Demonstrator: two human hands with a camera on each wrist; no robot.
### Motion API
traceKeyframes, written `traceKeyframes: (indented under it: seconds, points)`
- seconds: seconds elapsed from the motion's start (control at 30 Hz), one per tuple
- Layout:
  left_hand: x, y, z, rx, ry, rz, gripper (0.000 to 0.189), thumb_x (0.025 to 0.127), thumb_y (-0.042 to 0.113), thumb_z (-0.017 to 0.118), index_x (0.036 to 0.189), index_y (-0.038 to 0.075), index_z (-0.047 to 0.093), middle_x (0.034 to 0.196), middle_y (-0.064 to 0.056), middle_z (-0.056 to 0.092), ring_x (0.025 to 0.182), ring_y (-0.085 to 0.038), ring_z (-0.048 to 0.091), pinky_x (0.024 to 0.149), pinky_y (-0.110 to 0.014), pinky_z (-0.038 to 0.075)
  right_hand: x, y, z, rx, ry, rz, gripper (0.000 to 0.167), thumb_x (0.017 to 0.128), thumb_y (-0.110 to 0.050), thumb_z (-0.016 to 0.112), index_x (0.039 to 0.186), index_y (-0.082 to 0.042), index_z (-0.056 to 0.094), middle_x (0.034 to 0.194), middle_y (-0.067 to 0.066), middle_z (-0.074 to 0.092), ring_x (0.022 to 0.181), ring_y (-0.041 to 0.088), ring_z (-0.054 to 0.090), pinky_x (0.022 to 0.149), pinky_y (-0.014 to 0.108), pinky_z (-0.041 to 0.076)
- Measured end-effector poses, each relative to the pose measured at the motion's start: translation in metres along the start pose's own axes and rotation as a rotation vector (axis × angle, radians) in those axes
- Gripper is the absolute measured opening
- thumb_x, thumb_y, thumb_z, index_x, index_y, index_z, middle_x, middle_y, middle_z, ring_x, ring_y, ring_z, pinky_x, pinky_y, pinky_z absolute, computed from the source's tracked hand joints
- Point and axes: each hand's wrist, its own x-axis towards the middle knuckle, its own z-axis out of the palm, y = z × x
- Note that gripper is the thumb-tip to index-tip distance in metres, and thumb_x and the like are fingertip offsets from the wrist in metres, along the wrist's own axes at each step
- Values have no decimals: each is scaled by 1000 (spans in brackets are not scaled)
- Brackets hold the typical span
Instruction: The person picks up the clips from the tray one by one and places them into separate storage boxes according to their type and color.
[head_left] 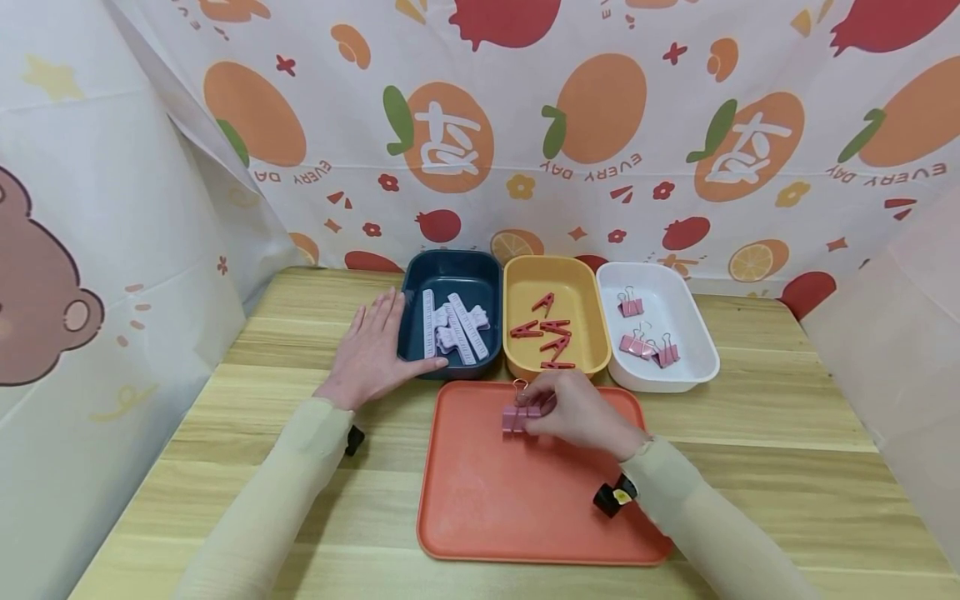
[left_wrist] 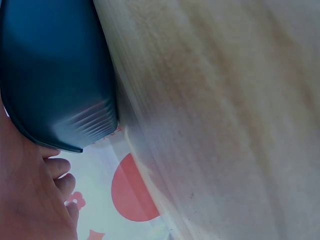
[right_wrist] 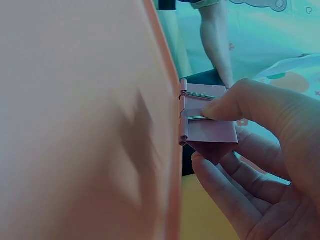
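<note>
Over the upper part of the orange-red tray [head_left: 517, 500], my right hand [head_left: 573, 412] pinches a pink binder clip [head_left: 517, 419]. In the right wrist view the thumb lies on the binder clip [right_wrist: 212, 131] and its wire handle, with fingers beneath. My left hand [head_left: 371, 354] rests at the left side of the dark blue bin [head_left: 453, 260], fingers extended and thumb across its near edge. Inside that bin lie several pale lilac ruler-edged clips [head_left: 467, 325]. The left wrist view shows the outer wall of the blue bin [left_wrist: 60, 75] beside the hand.
A yellow bin [head_left: 555, 271] with several small red clothespins [head_left: 555, 327] stands in the middle. To its right is a white bin [head_left: 693, 350] holding three pink binder clips [head_left: 636, 346]. A patterned cloth [head_left: 525, 125] hangs behind the wooden table [head_left: 787, 417].
</note>
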Motion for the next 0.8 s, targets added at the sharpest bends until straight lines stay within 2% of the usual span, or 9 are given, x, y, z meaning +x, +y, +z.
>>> traceKeyframes:
  seconds: [0.4,0.6,0.8]
  points:
    - [1,-1,2,5,-2,-6,133,73,94,49,163,3,11,168,-19,10,154,-36,7,123,-51,0,-5,-9,-16,-38,63,-23,29,77,-13,91,104,-18,80,94,-9,70,83,13,64,73,25,58]
    - [2,-2,1,7,-11,-6,134,73,94,49,163,3,10,168,-18,9,154,-36,7,123,-52,0,-8,-9,-26,-59,116,5,29,78,-18,92,104,-21,80,96,-10,69,86,13,65,75,26,58]
    - [1,-1,1,4,-17,-9,134,73,94,49,163,3,9,168,-18,9,154,-36,6,123,-51,-2,-12,-7,-38,7,156,21,30,81,-16,89,109,-18,79,101,-6,69,89,16,66,77,30,60]
